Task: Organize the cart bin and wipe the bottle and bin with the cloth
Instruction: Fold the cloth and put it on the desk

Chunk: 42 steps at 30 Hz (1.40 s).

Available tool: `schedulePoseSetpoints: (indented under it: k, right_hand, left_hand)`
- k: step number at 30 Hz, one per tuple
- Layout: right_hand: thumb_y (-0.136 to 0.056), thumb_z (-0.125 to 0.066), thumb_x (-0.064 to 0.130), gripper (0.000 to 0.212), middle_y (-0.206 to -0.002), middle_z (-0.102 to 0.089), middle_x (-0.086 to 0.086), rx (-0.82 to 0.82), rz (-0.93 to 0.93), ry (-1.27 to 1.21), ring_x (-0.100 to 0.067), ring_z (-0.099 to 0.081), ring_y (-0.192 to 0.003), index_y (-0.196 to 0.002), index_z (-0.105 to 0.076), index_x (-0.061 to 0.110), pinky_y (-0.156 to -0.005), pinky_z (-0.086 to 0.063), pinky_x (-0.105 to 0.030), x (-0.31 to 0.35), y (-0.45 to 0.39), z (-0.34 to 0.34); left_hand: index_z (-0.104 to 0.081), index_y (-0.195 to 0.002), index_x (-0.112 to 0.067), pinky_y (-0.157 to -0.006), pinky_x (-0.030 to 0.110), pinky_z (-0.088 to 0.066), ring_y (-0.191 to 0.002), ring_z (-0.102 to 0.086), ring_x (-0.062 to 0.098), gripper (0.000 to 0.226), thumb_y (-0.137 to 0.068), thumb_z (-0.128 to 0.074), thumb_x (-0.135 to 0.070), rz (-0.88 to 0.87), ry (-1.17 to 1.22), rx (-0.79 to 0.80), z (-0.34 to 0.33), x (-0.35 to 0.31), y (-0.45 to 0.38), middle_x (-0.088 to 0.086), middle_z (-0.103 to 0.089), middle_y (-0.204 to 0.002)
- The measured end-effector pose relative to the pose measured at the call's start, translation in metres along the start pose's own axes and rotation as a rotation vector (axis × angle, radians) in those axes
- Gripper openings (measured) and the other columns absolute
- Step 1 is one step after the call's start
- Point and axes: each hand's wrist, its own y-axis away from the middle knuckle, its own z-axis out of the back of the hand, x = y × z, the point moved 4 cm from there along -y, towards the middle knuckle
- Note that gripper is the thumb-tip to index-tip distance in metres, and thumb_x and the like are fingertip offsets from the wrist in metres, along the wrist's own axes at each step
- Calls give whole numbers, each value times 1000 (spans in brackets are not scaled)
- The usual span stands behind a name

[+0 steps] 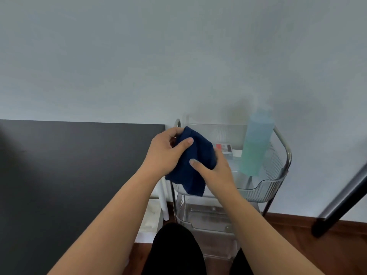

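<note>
We have the dark blue cloth (195,163) bunched between both hands just left of centre in the frame, over the near left corner of the clear top bin (272,185) of the cart. Our left hand (164,153) grips its upper fold, fingers curled over the top edge and thumb pressed flat on the front. Our right hand (215,169) holds the lower right side, thumb laid across the fabric; its fingers are behind the cloth, so we cannot tell how they lie. A loose corner hangs down in front of the bin's near rim.

To the right of centre the pale blue-green bottle (256,143) stands inside the bin, leaning against the far right side under the chrome cart frame (289,155). A small red and white box (224,148) lies on the bin floor just behind our right hand.

The risks we see from here:
- The bottle looks tall and already tilted; a sideways sweep of the cloth could tip it over or out past the rail.
- The hanging corner might snag on the rim or drag the small box along.
- The cart is probably light, so hard wiping may shove it toward the wall (178,56).
- The ribbed bin wall may catch the fabric.

A dark tabletop (69,165) fills the lower left, and a lower clear bin (202,217) sits beneath.
</note>
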Motion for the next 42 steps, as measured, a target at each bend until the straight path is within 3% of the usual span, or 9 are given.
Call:
schedulePoseSetpoints:
  k: [4,9,14,19,23,31,35,38,42]
  right_hand:
    - [-84,-73,25,4,-87,-75,5,73,12,-129,-11,-69,-84,-87,-75,25,-70,-53,-21,12,-2,-2]
    - [-75,-75,38,28,-109,-74,-5,309,-22,-381,-18,-69,-102,-97,-77,21,-79,-55,-25,37,5,-28]
    - [-73,-77,36,31,-110,-73,-7,420,-97,-445,-19,-70,-99,-99,-77,18,-74,-57,-27,45,11,-66]
    - [-89,-67,27,14,-102,-76,1,445,-91,-231,-17,-71,-96,-100,-74,22,-77,-56,-30,50,6,-114]
    - [-88,-67,28,16,-98,-76,5,380,95,-54,-14,-70,-97,-103,-74,25,-85,-55,-32,67,-1,-153]
    - [-81,-75,25,26,-108,-72,12,639,413,509,-1,-61,-98,-106,-75,25,-82,-37,-4,28,69,-208]
    - [-75,-77,13,26,-107,-73,5,708,622,596,-15,-62,-108,-100,-76,17,-96,-42,-25,9,113,-216]
    - [-73,-76,13,26,-103,-73,6,723,685,649,-18,-64,-101,-98,-76,18,-87,-50,-40,7,131,-215]
    - [-73,-74,21,25,-100,-74,7,778,823,690,-18,-67,-95,-98,-77,21,-79,-49,-40,14,150,-209]
  left_hand:
    - [-53,-98,-38,-69,9,-47,-85,-62,-4,8,-97,-50,-31,-50,-94,-110,34,-3,9,-17,-66,-89]
    - [-43,-106,-41,-56,5,-41,-79,-59,-12,8,-102,-40,-34,-28,-218,-191,74,4,29,-16,-64,-85]
    - [-54,-94,-34,-64,10,-43,-75,-56,-11,15,-101,-42,-37,87,-117,-252,110,23,50,-28,-62,-82]
    - [-57,-98,-21,-80,31,-44,-83,-55,7,19,-100,-44,-33,223,-112,-290,158,48,53,-9,-61,-91]
    - [-61,-99,-26,-83,28,-45,-92,-57,5,13,-100,-48,-28,240,-93,-274,210,45,49,-11,-65,-100]
    - [-70,-106,-15,-87,31,-42,-96,-56,16,27,-93,-56,5,377,-210,34,283,75,134,8,-67,-103]
    - [-70,-95,-8,-96,28,-49,-104,-65,17,34,-84,-58,21,473,-142,120,290,92,180,15,-70,-113]
    - [-76,-83,-11,-90,22,-53,-106,-68,10,37,-80,-62,23,509,-124,155,294,97,199,2,-75,-109]
    - [-80,-75,-20,-89,22,-52,-107,-67,11,46,-80,-63,22,534,-156,214,290,97,214,-2,-75,-108]
